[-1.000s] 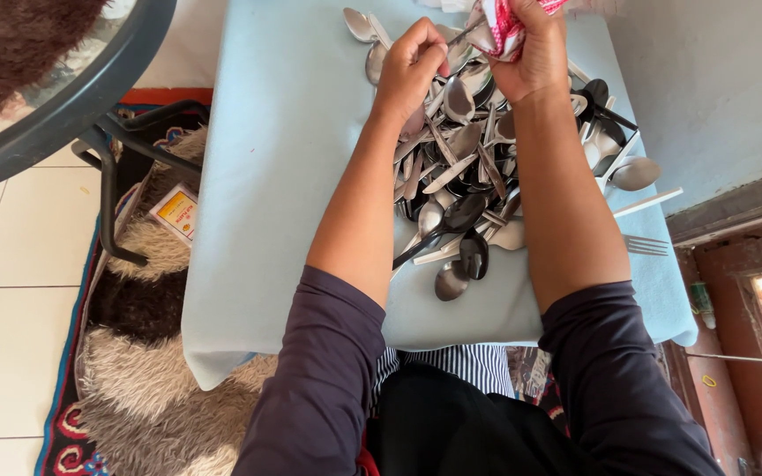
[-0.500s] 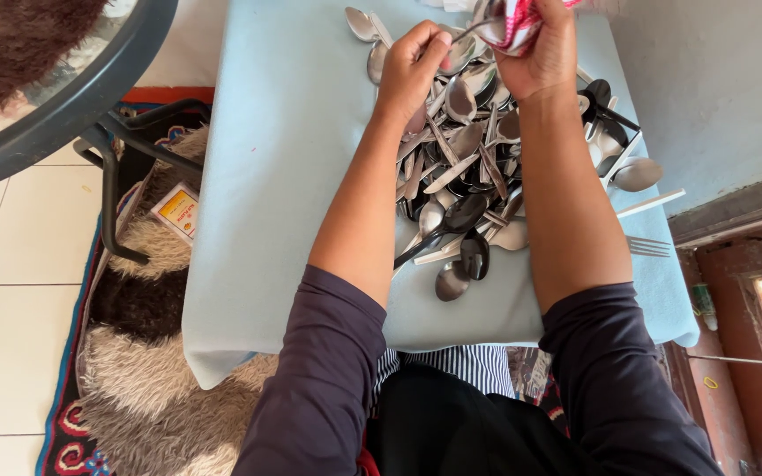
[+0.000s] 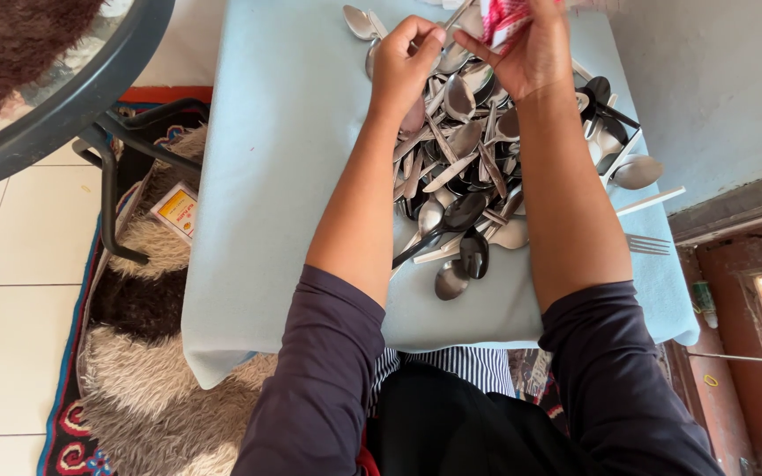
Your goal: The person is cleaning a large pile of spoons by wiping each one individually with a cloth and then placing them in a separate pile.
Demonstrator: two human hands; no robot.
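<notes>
- A red and white cloth (image 3: 503, 19) sits at the very top edge of the view, above the far side of the table, bunched up and partly cut off by the frame.
- The right hand (image 3: 531, 55) is closed around that cloth, fingers curled over it and pinching it against the palm.
- A thin metal handle (image 3: 457, 15) slants out beside the cloth, between the two hands — whether the cloth wraps it cannot be told.
- The left hand (image 3: 405, 60) is just beside the right one, fingers bent and pressed together near the handle's lower end; what exactly they pinch is hidden by the knuckles.
- Under both hands lies a heap of cutlery (image 3: 469, 167) — mostly steel spoons, a few dark ones, piled crosswise on the far right half of the table.
- A lone spoon (image 3: 359, 21) lies to the left of the heap, near the left hand.
- A fork (image 3: 648, 244) rests apart at the right edge, tines pointing right.
- The pale blue tablecloth (image 3: 284, 176) covers the table, bare on its left half.
- On the floor to the left are a shaggy rug (image 3: 147, 388) and a small yellow box (image 3: 175, 210).
- A round glass table (image 3: 55, 79) fills the upper left corner.
</notes>
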